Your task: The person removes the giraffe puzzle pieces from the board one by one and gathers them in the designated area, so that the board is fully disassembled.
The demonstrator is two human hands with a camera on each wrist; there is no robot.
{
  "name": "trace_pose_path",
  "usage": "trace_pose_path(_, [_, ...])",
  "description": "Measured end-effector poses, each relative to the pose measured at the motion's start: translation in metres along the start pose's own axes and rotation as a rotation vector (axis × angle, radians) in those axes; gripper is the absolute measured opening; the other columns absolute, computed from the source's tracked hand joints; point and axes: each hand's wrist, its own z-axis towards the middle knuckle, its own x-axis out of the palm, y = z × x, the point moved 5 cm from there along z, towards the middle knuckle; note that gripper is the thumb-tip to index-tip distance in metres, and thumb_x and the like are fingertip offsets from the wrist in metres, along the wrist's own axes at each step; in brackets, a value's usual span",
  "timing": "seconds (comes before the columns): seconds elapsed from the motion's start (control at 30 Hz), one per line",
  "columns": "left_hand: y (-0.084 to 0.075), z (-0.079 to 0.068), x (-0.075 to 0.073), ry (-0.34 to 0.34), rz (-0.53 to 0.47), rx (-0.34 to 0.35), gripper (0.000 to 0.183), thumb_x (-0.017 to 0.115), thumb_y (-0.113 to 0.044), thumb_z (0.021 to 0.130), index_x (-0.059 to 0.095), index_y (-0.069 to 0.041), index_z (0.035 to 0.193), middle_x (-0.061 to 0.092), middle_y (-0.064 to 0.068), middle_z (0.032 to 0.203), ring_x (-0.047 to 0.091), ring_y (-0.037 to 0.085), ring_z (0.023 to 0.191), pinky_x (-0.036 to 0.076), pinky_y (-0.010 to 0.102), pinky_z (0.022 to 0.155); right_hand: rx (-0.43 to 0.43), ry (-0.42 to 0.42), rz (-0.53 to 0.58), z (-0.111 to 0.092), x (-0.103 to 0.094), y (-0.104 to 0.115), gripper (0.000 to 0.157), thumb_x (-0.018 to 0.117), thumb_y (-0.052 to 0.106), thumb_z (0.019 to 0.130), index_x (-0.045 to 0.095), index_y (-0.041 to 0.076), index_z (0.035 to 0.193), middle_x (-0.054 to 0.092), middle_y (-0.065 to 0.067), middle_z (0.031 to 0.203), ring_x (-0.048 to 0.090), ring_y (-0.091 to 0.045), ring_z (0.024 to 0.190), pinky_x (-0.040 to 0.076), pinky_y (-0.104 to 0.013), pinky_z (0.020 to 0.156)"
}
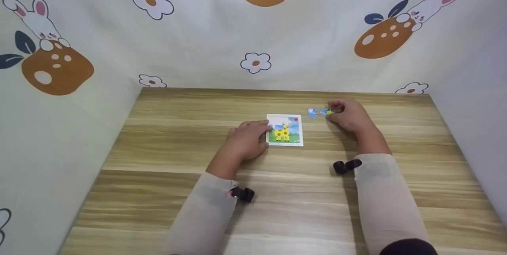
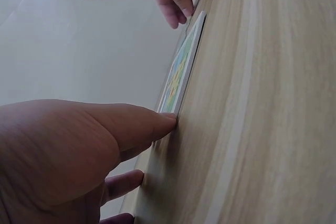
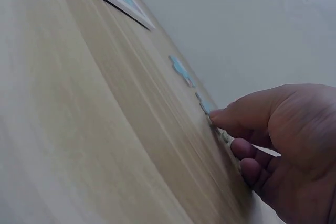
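A small square jigsaw puzzle (image 1: 294, 136) with a giraffe picture and white frame lies on the table. Part of its upper left shows bare white. My left hand (image 1: 247, 138) holds the puzzle by its left side, the thumb (image 2: 157, 123) at the near corner and a finger over the frame. To the right, my right hand (image 1: 350, 116) has thumb and fingers around a blue and green puzzle piece (image 1: 325, 111), low at the table surface. Another blue puzzle piece (image 3: 181, 71) lies flat just left of it, between that hand and the puzzle.
The wood-grain table (image 1: 293, 203) meets a pale cloth backdrop (image 1: 206, 41) printed with rabbits, flowers and orange fruit along its back edge. Pale walls rise on both sides. Black wrist cameras (image 1: 243, 194) are strapped over the light sleeves (image 1: 390, 195).
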Motion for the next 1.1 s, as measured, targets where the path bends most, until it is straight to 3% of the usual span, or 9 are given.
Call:
trace_pose_path(0.17, [0.000, 0.001, 0.000, -0.001, 0.006, 0.004, 0.054, 0.069, -0.035, 0.104, 0.055, -0.037, 0.156, 0.038, -0.016, 0.173, 0.033, 0.025, 0.163, 0.032, 0.059, 0.122, 0.004, 0.008, 0.004, -0.003, 0.015, 0.028, 0.051, 0.072, 0.023, 0.100, 0.063, 0.012, 0.149, 0.064, -0.015, 0.145, 0.061, -0.033, 0.127, 0.051, -0.048, 0.107])
trace_pose_path(0.37, [0.000, 0.002, 0.000, 0.008, 0.001, -0.001, 0.054, 0.068, -0.035, 0.105, 0.054, -0.038, 0.156, 0.037, -0.016, 0.174, 0.031, 0.025, 0.164, 0.031, 0.058, 0.122, -0.099, 0.069, -0.048, -0.008, 0.044, 0.066, 0.046, 0.076, 0.026, 0.098, 0.069, 0.015, 0.142, 0.063, -0.009, 0.137, 0.057, -0.031, 0.120, 0.051, -0.049, 0.104])
trace_pose_path(0.73, [0.002, 0.002, 0.001, -0.001, 0.003, 0.019, 0.055, 0.068, -0.036, 0.104, 0.054, -0.037, 0.157, 0.038, -0.016, 0.173, 0.032, 0.024, 0.163, 0.033, 0.057, 0.119, -0.215, 0.127, -0.083, -0.012, 0.069, 0.081, 0.043, 0.078, 0.018, 0.096, 0.072, 0.010, 0.137, 0.065, -0.013, 0.123, 0.057, -0.027, 0.105, 0.047, -0.040, 0.092])
trace_pose_path(0.93, [0.002, 0.003, 0.000, 0.003, 0.003, 0.014, 0.055, 0.069, -0.036, 0.104, 0.054, -0.037, 0.157, 0.037, -0.016, 0.174, 0.032, 0.024, 0.163, 0.033, 0.057, 0.120, -0.208, 0.181, -0.123, -0.011, 0.077, 0.081, 0.037, 0.078, 0.015, 0.096, 0.074, 0.009, 0.132, 0.063, -0.012, 0.129, 0.059, -0.028, 0.115, 0.050, -0.047, 0.105])
trace_pose_path(1.1, [0.002, 0.002, 0.000, 0.007, 0.002, 0.007, 0.055, 0.069, -0.037, 0.104, 0.054, -0.037, 0.157, 0.037, -0.016, 0.174, 0.032, 0.024, 0.163, 0.033, 0.057, 0.120, -0.214, 0.218, -0.155, -0.011, 0.081, 0.080, 0.035, 0.077, 0.013, 0.097, 0.074, 0.006, 0.130, 0.058, -0.011, 0.138, 0.057, -0.030, 0.127, 0.046, -0.051, 0.118])
